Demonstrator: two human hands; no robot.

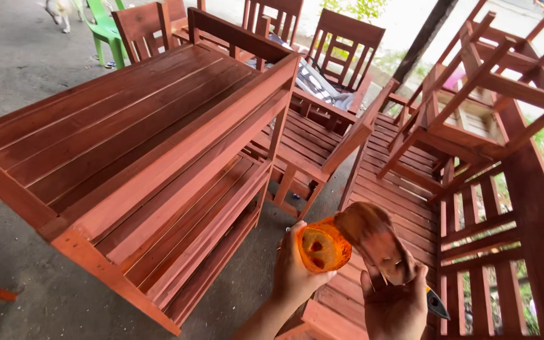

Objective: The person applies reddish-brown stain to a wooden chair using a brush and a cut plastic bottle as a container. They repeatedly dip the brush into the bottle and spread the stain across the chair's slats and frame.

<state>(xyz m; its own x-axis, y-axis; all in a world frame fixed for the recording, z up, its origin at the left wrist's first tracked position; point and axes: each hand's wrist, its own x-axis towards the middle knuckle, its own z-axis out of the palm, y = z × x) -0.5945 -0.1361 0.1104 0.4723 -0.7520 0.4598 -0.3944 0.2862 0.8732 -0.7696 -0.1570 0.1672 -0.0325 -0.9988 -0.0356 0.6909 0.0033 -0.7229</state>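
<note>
Shelf (127, 145): large red-stained wooden unit, at ten o'clock.
Left hand (294, 271): at six o'clock, curled round an orange container (322, 247); looked light and stain-slick, best gripped round its wall.
Right hand (395, 302): pinched a stained rag (373, 236); soft, limp.
Hidden: wrists cut off; dark tool (437, 306) unclear.

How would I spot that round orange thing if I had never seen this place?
Start at the big red-brown wooden rack lying on its side at left. Go past its lower right corner to the two hands at the bottom edge. The left hand holds the orange tub, the only bright round thing amid straight red-brown slats.
</note>
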